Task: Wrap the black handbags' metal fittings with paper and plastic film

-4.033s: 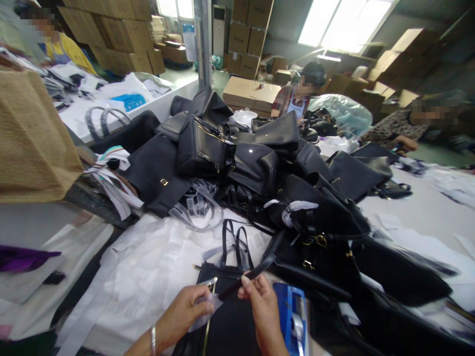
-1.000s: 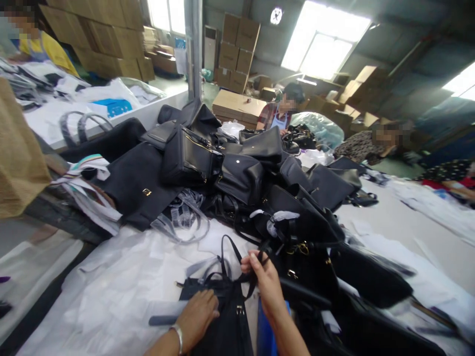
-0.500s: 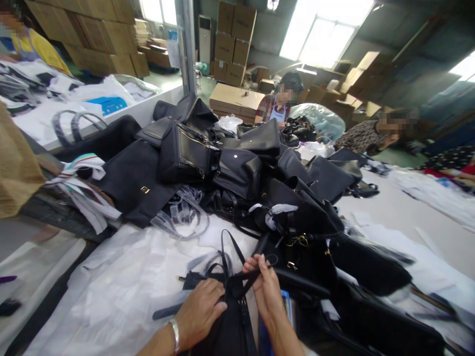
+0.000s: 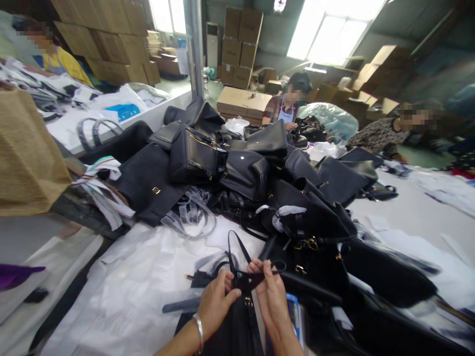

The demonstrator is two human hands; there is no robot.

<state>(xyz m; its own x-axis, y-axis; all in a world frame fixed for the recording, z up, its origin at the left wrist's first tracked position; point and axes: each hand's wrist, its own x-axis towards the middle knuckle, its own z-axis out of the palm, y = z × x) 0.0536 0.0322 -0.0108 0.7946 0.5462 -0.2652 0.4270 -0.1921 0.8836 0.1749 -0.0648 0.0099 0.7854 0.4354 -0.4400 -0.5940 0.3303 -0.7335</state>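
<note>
A black handbag (image 4: 237, 321) with a gold buckle lies in front of me, its lower part cut off by the frame. My right hand (image 4: 272, 291), palm turned up, pinches a thin black strap (image 4: 249, 280) whose looped end sticks out past the fingers. On the left of the strap, my left hand (image 4: 218, 299) has its thumb and fingers closed on the strap's other part, over the bag's top. A narrow loop of the strap rises between both hands. A dark wrapped handle piece (image 4: 181, 305) pokes out left of my left hand.
Black handbags (image 4: 247, 173) are heaped across the table ahead and to the right. White wrapping sheets (image 4: 122, 282) cover the table at left. Striped ribbons (image 4: 102, 190) and a brown sack (image 4: 29, 153) are farther left. Co-workers sit beyond, one in a plaid shirt (image 4: 272, 109).
My left hand has lifted off the bag's top and now grips the strap close to my right hand. The whole view has shifted slightly, so things appear farther right.
</note>
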